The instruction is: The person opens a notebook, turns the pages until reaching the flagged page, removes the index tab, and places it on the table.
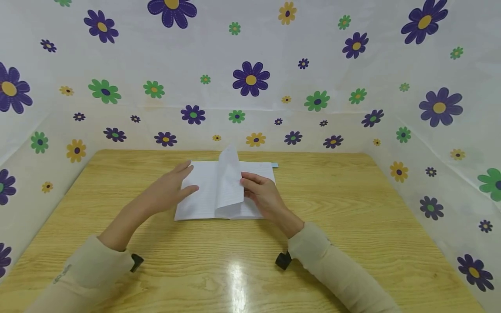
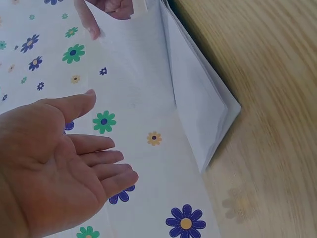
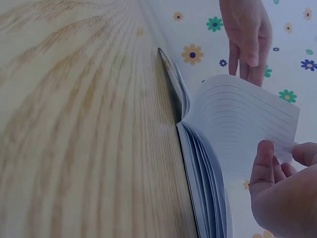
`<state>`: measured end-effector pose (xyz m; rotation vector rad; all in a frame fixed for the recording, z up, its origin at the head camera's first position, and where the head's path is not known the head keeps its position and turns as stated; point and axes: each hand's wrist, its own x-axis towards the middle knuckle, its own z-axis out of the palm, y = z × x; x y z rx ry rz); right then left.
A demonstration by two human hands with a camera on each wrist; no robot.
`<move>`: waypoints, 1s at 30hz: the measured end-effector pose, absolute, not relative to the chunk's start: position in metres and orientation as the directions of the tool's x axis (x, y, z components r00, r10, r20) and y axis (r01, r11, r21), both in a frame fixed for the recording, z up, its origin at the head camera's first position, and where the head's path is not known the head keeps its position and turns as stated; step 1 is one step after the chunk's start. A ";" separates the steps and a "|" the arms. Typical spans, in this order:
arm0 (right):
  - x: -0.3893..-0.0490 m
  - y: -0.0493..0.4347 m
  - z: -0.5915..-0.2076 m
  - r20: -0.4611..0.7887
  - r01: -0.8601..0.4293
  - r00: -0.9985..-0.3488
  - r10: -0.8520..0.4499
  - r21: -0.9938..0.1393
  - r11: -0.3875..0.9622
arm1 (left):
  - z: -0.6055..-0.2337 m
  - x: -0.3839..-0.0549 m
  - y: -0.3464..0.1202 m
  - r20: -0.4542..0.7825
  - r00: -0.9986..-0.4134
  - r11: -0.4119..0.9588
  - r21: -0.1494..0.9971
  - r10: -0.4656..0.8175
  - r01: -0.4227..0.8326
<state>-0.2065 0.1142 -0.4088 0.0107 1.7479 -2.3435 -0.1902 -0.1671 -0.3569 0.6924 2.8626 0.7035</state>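
Note:
An open notebook (image 1: 199, 204) with white lined pages lies on the wooden table. One page (image 1: 230, 182) stands raised near the middle, curving up from the spine. My right hand (image 1: 264, 193) pinches that page at its free edge; in the right wrist view the right hand (image 3: 282, 183) has thumb and fingers on either side of the sheet (image 3: 247, 119). Over the left pages hovers my left hand (image 1: 168, 189), its fingers extended. The left wrist view shows this left hand (image 2: 74, 158) palm in sight, fingers fairly straight and holding nothing.
The wooden table (image 1: 336, 204) spreads around the notebook. A white cloth (image 1: 176, 56) printed with purple, green and yellow flowers hangs behind and at both sides. A small light-blue tab (image 1: 275, 165) sticks out at the notebook's upper right corner.

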 end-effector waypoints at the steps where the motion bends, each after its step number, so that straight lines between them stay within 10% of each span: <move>1: -0.206 0.114 -0.409 -0.131 0.175 -0.976 -0.171 -0.946 -0.273 | -0.356 -0.190 -0.165 0.008 -0.888 0.784 0.467 0.460 0.410; 30: -0.203 0.096 -0.404 -0.081 0.144 -0.967 -0.240 -0.956 -0.254 | -0.345 -0.203 -0.104 0.143 -0.845 0.682 0.528 0.515 0.505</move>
